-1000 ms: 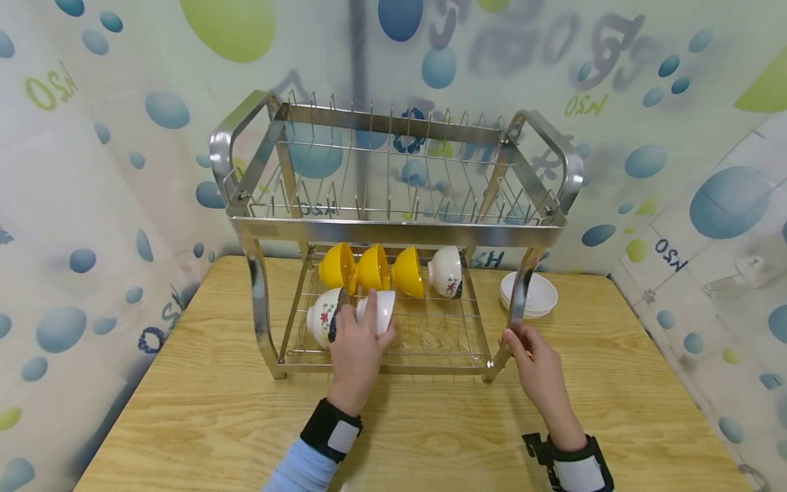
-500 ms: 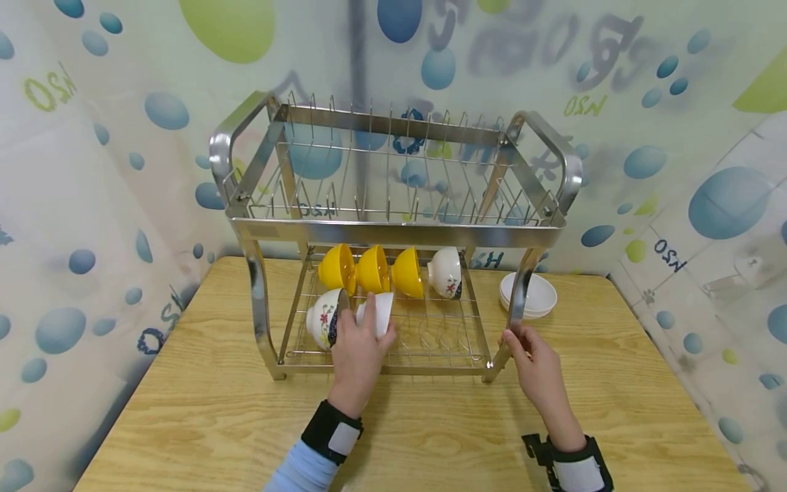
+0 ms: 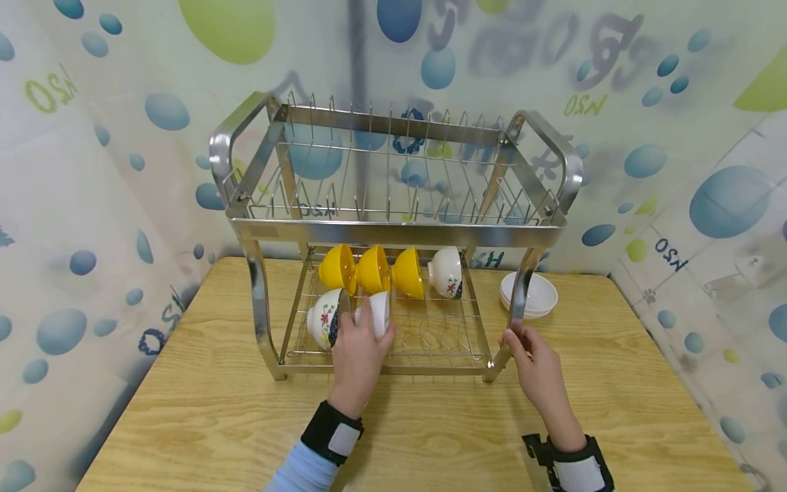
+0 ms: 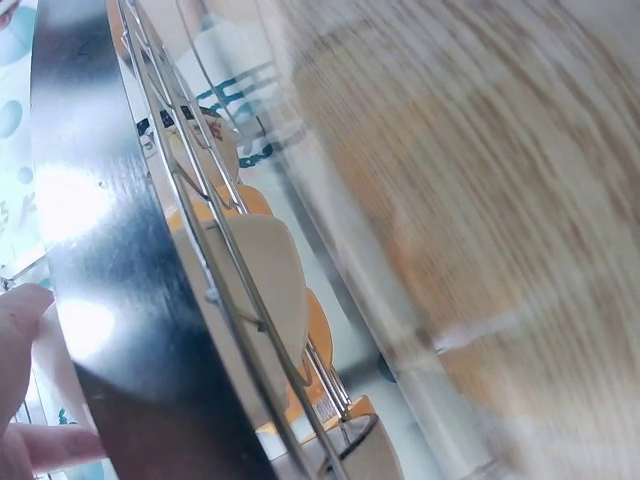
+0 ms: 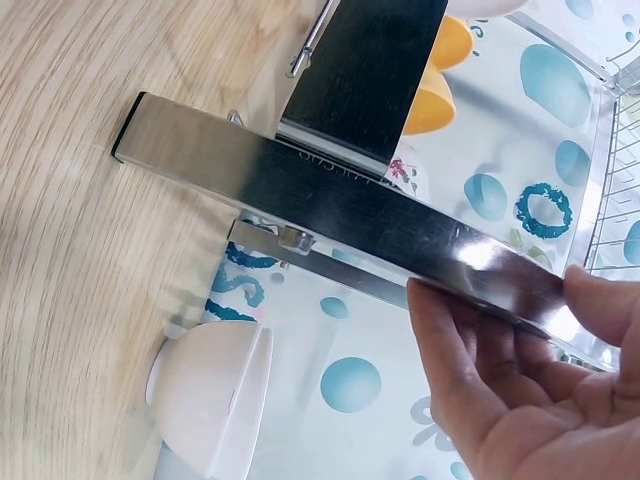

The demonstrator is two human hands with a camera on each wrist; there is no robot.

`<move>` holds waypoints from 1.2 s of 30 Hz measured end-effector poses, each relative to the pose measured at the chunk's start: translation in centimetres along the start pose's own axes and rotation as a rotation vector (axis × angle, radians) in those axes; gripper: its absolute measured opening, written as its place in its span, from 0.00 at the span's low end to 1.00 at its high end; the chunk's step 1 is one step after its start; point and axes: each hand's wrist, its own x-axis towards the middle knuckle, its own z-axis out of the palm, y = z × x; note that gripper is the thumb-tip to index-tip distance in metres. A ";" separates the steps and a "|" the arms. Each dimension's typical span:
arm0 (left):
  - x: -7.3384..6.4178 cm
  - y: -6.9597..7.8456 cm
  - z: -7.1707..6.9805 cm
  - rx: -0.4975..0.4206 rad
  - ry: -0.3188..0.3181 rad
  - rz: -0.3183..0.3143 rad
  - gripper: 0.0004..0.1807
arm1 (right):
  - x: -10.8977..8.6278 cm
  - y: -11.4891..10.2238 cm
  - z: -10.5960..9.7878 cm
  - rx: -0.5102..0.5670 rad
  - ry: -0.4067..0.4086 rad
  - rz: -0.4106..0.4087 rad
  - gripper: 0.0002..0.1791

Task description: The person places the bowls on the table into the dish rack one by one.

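My left hand point(image 3: 358, 355) grips a small white bowl point(image 3: 380, 313) tipped on its side in the front row of the rack's lower tier. Just left of it leans a white bowl with a floral pattern point(image 3: 323, 320). Fingers and thumb of my right hand point(image 3: 536, 362) pinch the front right leg of the metal dish rack point(image 3: 393, 234); the right wrist view shows this hand point(image 5: 520, 385) on the steel bar point(image 5: 380, 225). In the left wrist view, the white bowl point(image 4: 262, 270) shows behind the wires, with part of my left hand point(image 4: 20, 370) at the edge.
Behind, a row of yellow bowls point(image 3: 372, 269) ends in another floral bowl point(image 3: 445, 272) at the right. Stacked white bowls point(image 3: 533, 295) stand on the wooden table point(image 3: 430, 437), right of the rack. The wire upper tier point(image 3: 387, 178) overhangs the lower one.
The white bowl in my left hand has turned and shifted slightly left, its opening facing more to the right. My right hand has stayed on the rack leg.
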 end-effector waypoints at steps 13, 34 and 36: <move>0.1 0.1 -0.4 0.007 -0.060 -0.045 0.36 | 0.1 -0.4 -0.2 0.002 -0.010 0.011 0.21; -0.1 0.3 -0.8 0.103 -0.068 -0.016 0.46 | 0.1 -0.2 0.0 0.042 0.003 0.055 0.21; 0.0 0.4 -1.0 0.087 -0.076 -0.012 0.46 | 0.1 -0.1 0.0 0.067 0.007 0.060 0.23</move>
